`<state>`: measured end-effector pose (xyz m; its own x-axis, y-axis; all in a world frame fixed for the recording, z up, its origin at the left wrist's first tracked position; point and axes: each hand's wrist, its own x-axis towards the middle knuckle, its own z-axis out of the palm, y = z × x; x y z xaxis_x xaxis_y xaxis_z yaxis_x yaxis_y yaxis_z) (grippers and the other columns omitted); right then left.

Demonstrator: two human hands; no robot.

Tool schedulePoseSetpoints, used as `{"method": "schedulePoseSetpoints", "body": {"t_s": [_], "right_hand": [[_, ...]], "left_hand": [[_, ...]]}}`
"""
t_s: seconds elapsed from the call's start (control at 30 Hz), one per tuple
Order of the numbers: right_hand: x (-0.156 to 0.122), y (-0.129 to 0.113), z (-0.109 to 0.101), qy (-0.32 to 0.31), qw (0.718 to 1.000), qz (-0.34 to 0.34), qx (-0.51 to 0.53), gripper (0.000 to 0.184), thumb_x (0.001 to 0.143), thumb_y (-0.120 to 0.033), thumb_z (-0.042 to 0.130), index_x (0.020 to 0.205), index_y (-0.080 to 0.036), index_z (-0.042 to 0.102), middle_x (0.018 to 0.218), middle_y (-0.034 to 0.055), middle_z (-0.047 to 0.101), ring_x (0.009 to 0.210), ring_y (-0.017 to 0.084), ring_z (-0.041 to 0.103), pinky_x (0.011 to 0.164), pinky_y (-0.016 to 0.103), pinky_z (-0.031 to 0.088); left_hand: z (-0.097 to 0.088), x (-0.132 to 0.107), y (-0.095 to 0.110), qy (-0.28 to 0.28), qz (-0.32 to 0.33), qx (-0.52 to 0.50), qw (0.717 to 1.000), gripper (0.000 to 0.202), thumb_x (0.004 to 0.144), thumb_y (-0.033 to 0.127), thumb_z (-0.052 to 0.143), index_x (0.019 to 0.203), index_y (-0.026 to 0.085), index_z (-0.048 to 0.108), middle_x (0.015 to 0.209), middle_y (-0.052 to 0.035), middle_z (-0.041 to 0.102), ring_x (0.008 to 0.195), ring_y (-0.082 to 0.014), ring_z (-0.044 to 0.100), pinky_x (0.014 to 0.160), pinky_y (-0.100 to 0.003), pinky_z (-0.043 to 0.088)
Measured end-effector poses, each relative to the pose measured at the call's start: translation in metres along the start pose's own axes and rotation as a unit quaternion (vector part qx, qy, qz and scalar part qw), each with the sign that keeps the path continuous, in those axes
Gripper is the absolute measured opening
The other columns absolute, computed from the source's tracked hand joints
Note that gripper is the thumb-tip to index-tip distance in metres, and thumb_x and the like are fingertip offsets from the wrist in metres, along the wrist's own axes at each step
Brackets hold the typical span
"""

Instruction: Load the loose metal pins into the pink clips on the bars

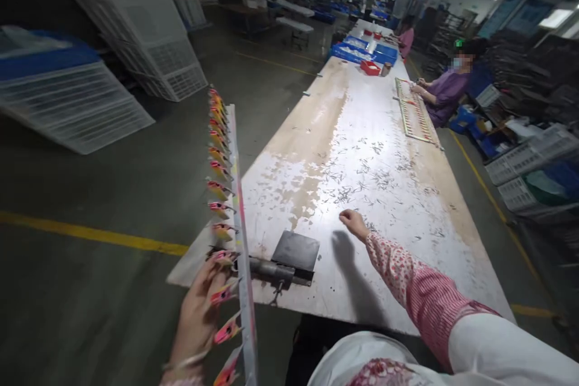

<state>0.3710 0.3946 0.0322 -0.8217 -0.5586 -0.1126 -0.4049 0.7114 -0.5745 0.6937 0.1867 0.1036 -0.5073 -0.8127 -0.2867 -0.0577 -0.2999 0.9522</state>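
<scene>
My left hand (pixel 199 307) grips a long narrow rack (pixel 237 193) near its lower end, held upright off the left edge of the table. Several pink, orange and yellow fishing lures (pixel 219 190) hang in a row from the rack. My right hand (pixel 354 223), in a pink patterned sleeve, reaches out over the long worn table (pixel 353 151) with fingers curled, resting among many small metal hooks (pixel 357 184) scattered on the surface. I cannot make out anything in it.
A dark metal plate with a cylinder fixture (pixel 289 259) sits at the table's near edge. A person in purple (pixel 446 90) works at another lure rack (pixel 414 111) on the right side. Blue bins (pixel 362 51) and a red tray (pixel 370 67) stand further back. White crates (pixel 67 102) are stacked on the left.
</scene>
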Motion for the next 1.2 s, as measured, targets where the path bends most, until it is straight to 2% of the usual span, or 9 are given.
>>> {"method": "schedulePoseSetpoints", "body": {"t_s": [0.13,0.27,0.37,0.47,0.67,0.8,0.97,1.1,1.2], "right_hand": [[0.024,0.079,-0.023,0.059,0.987,0.140,-0.059,0.028,0.085,-0.019,0.048,0.103,-0.012,0.068,0.098,0.0121,0.070,0.089,0.018,0.064,0.077,0.026,0.045],[0.054,0.105,-0.012,0.048,0.976,0.187,-0.097,0.029,0.087,-0.030,0.051,0.103,-0.011,0.067,0.098,0.0132,0.068,0.092,0.020,0.062,0.077,0.025,0.043],[0.055,0.098,0.018,0.008,0.980,0.164,-0.113,0.024,0.086,-0.032,0.055,0.097,-0.014,0.068,0.098,0.0116,0.066,0.091,0.019,0.060,0.074,0.024,0.040],[0.032,0.081,0.043,-0.034,0.987,0.110,-0.116,0.019,0.087,-0.028,0.054,0.096,-0.016,0.066,0.103,0.0106,0.063,0.092,0.018,0.058,0.074,0.024,0.037],[-0.003,0.064,0.049,-0.061,0.992,0.054,-0.096,0.018,0.087,-0.024,0.053,0.097,-0.015,0.064,0.097,0.0085,0.064,0.089,0.017,0.056,0.075,0.024,0.036],[0.014,0.056,0.046,-0.017,0.993,0.086,-0.075,0.027,0.089,-0.024,0.049,0.109,-0.011,0.061,0.096,0.0093,0.066,0.088,0.017,0.058,0.076,0.024,0.039],[0.046,0.040,0.055,0.025,0.993,0.103,-0.057,0.036,0.087,-0.028,0.053,0.118,-0.010,0.058,0.108,0.0138,0.062,0.095,0.018,0.058,0.079,0.024,0.041],[0.055,0.028,0.067,-0.002,0.994,0.100,-0.039,0.022,0.082,-0.019,0.058,0.102,-0.012,0.065,0.110,0.0150,0.059,0.100,0.020,0.056,0.082,0.025,0.039],[0.044,0.019,0.068,-0.044,0.994,0.101,0.000,0.015,0.080,-0.013,0.056,0.091,-0.013,0.067,0.103,0.0152,0.062,0.102,0.023,0.055,0.084,0.028,0.037]], "left_hand": [[-0.006,-0.041,0.004,0.019,-0.103,0.039,0.994,0.071,0.050,0.063,0.078,0.109,0.027,0.065,0.126,-0.0038,0.063,0.123,-0.0375,0.050,0.099,-0.043,0.048],[-0.011,-0.064,0.000,0.052,-0.158,0.026,0.986,0.067,0.051,0.062,0.079,0.106,0.026,0.065,0.115,-0.0052,0.069,0.120,-0.0354,0.054,0.096,-0.039,0.052],[-0.011,-0.073,-0.003,0.035,-0.137,0.009,0.990,0.069,0.051,0.055,0.083,0.110,0.025,0.063,0.124,-0.0062,0.065,0.121,-0.0327,0.053,0.097,-0.035,0.049],[-0.008,-0.077,-0.006,0.021,-0.109,-0.016,0.994,0.066,0.057,0.052,0.081,0.112,0.022,0.061,0.126,-0.0085,0.063,0.120,-0.0302,0.055,0.100,-0.035,0.047],[-0.009,-0.080,-0.011,-0.014,-0.051,-0.040,0.998,0.062,0.069,0.051,0.073,0.121,0.022,0.058,0.127,-0.0111,0.061,0.114,-0.0269,0.059,0.101,-0.039,0.044],[-0.013,-0.091,-0.013,-0.018,-0.056,-0.035,0.998,0.065,0.071,0.050,0.073,0.127,0.023,0.055,0.132,-0.0093,0.058,0.122,-0.0263,0.053,0.104,-0.035,0.042],[-0.030,-0.103,-0.020,0.014,-0.137,0.013,0.990,0.074,0.067,0.060,0.072,0.128,0.022,0.055,0.128,-0.0096,0.062,0.118,-0.0284,0.057,0.096,-0.032,0.049],[-0.043,-0.111,-0.025,0.047,-0.167,0.041,0.984,0.073,0.068,0.063,0.069,0.127,0.022,0.055,0.121,-0.0087,0.066,0.120,-0.0297,0.056,0.095,-0.034,0.051],[-0.043,-0.112,-0.026,0.034,-0.139,0.026,0.989,0.069,0.071,0.060,0.068,0.126,0.020,0.056,0.121,-0.0091,0.066,0.118,-0.0289,0.057,0.099,-0.035,0.048]]}}
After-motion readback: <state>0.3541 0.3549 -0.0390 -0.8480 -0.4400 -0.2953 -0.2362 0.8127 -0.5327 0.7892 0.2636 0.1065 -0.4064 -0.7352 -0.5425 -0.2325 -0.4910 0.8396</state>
